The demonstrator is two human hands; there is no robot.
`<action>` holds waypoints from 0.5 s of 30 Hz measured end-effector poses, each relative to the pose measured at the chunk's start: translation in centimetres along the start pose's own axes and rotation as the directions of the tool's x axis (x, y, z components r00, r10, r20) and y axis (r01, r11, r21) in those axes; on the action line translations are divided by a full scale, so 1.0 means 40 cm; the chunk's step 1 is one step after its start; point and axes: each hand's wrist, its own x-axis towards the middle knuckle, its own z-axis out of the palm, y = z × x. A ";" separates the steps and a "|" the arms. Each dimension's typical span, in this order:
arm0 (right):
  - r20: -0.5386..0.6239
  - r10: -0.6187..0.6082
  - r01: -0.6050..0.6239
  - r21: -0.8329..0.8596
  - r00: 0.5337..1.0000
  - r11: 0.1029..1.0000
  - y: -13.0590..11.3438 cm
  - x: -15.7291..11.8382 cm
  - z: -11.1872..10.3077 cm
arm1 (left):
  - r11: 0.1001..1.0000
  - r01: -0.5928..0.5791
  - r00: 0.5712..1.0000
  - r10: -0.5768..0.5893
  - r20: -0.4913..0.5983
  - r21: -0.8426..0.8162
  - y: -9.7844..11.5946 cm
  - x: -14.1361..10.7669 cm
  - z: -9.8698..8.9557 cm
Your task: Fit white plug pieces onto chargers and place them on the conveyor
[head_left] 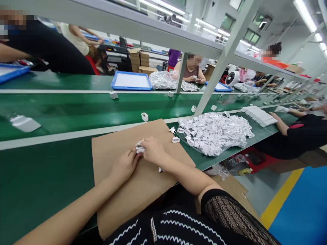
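Over a brown cardboard sheet (127, 194), my left hand (125, 165) and my right hand (154, 149) meet at a small white plastic charger housing (140, 147). Both hands are closed on it, fingertips pressing from either side, and they cover much of it. Right of my hands, a white plug part with pins (172, 130) and an open white housing (175, 140) lie at the sheet's edge. Another small white piece (160, 169) shows partly under my right forearm.
A clear bag of white parts (214, 132) lies to the right, with white boxes (258, 115) beyond. Across the green conveyor belt (84, 109) sit scattered housings (144, 117) and a blue-rimmed tray (131, 81). A grey post (217, 71) rises ahead. Co-workers sit opposite and to the right.
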 end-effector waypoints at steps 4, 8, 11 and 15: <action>-0.041 0.046 -0.039 0.151 0.998 0.988 0.024 -0.008 0.017 | 0.969 0.112 0.993 -0.104 0.046 -0.222 0.016 0.011 -0.018; -0.088 0.086 -0.043 0.407 0.992 0.912 0.075 -0.002 0.007 | 0.860 0.254 0.963 -0.183 0.197 -0.442 -0.001 0.049 -0.024; -0.193 0.246 -0.176 0.323 0.950 0.930 0.136 0.006 -0.033 | 0.779 0.375 0.927 -0.321 0.195 -0.502 -0.049 0.110 -0.034; -0.234 0.555 -0.571 -0.004 0.799 0.821 0.218 0.011 -0.077 | 0.808 0.494 0.850 -0.526 -0.017 -0.321 -0.168 0.234 -0.073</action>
